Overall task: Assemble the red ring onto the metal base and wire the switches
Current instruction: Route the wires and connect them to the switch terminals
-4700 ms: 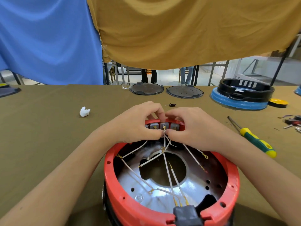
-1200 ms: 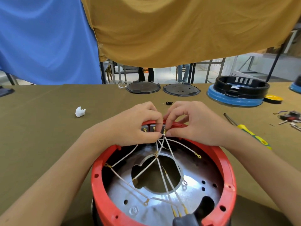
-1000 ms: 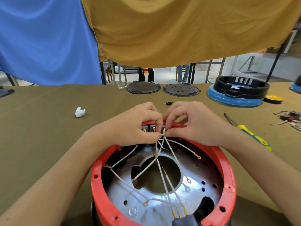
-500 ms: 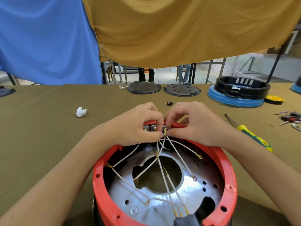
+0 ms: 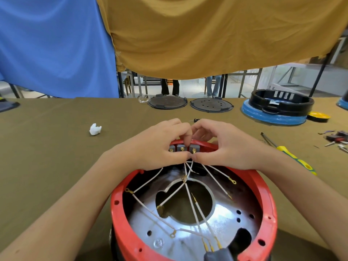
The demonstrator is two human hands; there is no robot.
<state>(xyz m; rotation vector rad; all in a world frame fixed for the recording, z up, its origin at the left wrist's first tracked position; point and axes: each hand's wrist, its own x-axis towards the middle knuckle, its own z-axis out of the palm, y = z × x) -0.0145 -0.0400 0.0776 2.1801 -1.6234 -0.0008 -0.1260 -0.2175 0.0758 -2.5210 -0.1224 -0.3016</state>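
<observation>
The red ring (image 5: 263, 185) sits around the shiny metal base (image 5: 222, 215), close to me at the bottom centre. Three grey switches (image 5: 182, 148) with brass terminals line the ring's far inner wall. White wires (image 5: 190, 194) with brass lugs fan out across the base from a bunch just below the switches. My left hand (image 5: 160, 146) and my right hand (image 5: 224, 146) meet at that far wall, thumbs and fingertips pinching the wire bunch together. My left index finger rests on top of the switches. A grey connector block (image 5: 218, 255) sits at the near rim.
A green-and-yellow screwdriver (image 5: 293, 157) lies right of the ring. A white crumpled scrap (image 5: 95, 129) lies at the left. Two dark round plates (image 5: 167, 102) and a black ring on a blue base (image 5: 276, 108) stand at the far edge. Small parts (image 5: 337, 138) lie far right.
My hands have lifted slightly apart at the fingertips, and the three grey switches now show between them. The loose wires have shifted a little across the base.
</observation>
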